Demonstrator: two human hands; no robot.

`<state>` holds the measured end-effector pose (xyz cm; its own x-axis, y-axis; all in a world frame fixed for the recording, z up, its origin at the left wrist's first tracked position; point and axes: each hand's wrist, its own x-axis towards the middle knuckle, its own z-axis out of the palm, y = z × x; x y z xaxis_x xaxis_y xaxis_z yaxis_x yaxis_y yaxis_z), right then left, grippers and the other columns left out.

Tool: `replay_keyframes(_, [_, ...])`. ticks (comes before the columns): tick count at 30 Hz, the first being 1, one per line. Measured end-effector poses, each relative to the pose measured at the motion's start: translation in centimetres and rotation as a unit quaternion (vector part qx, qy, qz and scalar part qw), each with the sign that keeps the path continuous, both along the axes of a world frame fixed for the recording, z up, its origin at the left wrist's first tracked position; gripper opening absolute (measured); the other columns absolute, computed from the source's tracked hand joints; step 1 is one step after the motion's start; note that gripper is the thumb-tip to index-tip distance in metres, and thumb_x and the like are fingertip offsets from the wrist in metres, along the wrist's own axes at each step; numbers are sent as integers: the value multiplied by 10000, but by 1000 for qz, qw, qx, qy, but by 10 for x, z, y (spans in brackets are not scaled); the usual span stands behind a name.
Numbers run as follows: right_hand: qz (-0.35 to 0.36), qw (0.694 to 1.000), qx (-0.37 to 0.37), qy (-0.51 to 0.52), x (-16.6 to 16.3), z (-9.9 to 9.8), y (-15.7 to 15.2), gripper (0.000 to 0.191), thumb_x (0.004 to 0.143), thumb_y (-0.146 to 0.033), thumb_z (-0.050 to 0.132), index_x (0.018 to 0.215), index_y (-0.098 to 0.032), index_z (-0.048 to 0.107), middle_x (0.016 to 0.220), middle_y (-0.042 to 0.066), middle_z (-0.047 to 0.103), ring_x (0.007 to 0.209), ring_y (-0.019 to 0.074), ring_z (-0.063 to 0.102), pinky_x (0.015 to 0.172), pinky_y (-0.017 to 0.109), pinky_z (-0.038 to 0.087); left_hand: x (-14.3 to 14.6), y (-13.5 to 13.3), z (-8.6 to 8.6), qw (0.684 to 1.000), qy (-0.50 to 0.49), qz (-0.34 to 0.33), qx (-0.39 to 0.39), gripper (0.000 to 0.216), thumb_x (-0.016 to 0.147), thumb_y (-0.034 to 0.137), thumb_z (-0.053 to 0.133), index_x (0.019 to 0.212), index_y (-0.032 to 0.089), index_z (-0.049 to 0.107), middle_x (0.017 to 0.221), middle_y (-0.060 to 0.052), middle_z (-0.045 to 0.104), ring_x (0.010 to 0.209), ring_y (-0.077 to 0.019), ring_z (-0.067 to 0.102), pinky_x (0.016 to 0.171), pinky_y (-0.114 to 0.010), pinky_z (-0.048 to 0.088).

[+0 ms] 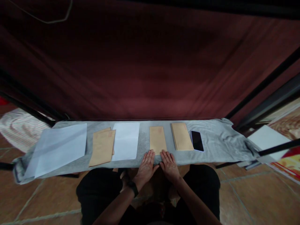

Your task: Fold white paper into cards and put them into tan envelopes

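My left hand [145,166] and my right hand [169,165] lie flat side by side, fingers stretched out, on the near edge of a grey cloth [215,140] over a low bench. Their fingertips touch the near end of a single brown envelope [157,139]. Neither hand holds anything. A black band sits on my left wrist. To the right lies a stack of brown envelopes [181,136], then a black phone [197,141]. To the left are a white sheet [125,141], more brown envelopes [102,147] and a pile of large white sheets [58,147].
A dark red curtain [150,68] hangs right behind the bench. Black metal bars [264,84] slant at the right. A white board [267,139] and printed sheets lie on the tiled floor at right; a striped cloth [21,128] lies at left. My knees are under the bench edge.
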<state>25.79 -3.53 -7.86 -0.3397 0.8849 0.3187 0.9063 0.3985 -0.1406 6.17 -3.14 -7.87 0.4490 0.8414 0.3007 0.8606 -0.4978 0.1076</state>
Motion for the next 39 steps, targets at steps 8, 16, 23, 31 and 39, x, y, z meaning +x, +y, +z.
replay_keyframes(8, [1, 1000, 1, 11, 3, -5, -2, 502, 1029, -292, 382, 1512, -160, 422, 1534, 91, 473, 1426, 240, 418, 1197, 447, 270, 18, 3, 4, 999, -2, -38, -28, 629, 1028, 451, 405, 1555, 130, 283, 1592, -141, 369, 1500, -243, 290, 1208, -461, 313])
replay_keyframes(16, [-6, 999, -4, 40, 7, -6, -3, 474, 1037, -286, 363, 1475, -145, 478, 1494, 113, 521, 1398, 230, 462, 1198, 442, 283, 21, 2, 1, 999, 7, -31, -29, 651, 1015, 462, 433, 1526, 74, 321, 1579, -192, 371, 1496, -277, 295, 1200, -466, 325])
replay_keyframes(23, [34, 998, -30, 41, 8, -2, 2, 487, 1026, -259, 363, 1497, -172, 449, 1535, 88, 474, 1444, 221, 396, 1197, 452, 288, 21, 3, 0, 998, 9, -46, -41, 694, 992, 437, 462, 1562, 106, 246, 1621, -169, 296, 1516, -279, 241, 1212, -484, 290])
replay_keyframes(31, [38, 998, -35, 23, 11, -2, 1, 499, 1030, -256, 353, 1519, -174, 411, 1549, 84, 455, 1436, 218, 405, 1188, 440, 294, 26, 0, 3, 997, 20, -29, -73, 767, 916, 340, 540, 1564, 79, 225, 1640, -177, 239, 1530, -278, 191, 1236, -473, 225])
replay_keyframes(39, [24, 999, -18, 34, 8, -1, 0, 478, 1024, -270, 397, 1490, -187, 462, 1527, 82, 489, 1415, 217, 431, 1194, 434, 291, 29, -2, 5, 997, 28, -24, -72, 803, 861, 273, 557, 1568, 100, 217, 1644, -169, 229, 1529, -298, 190, 1233, -504, 217])
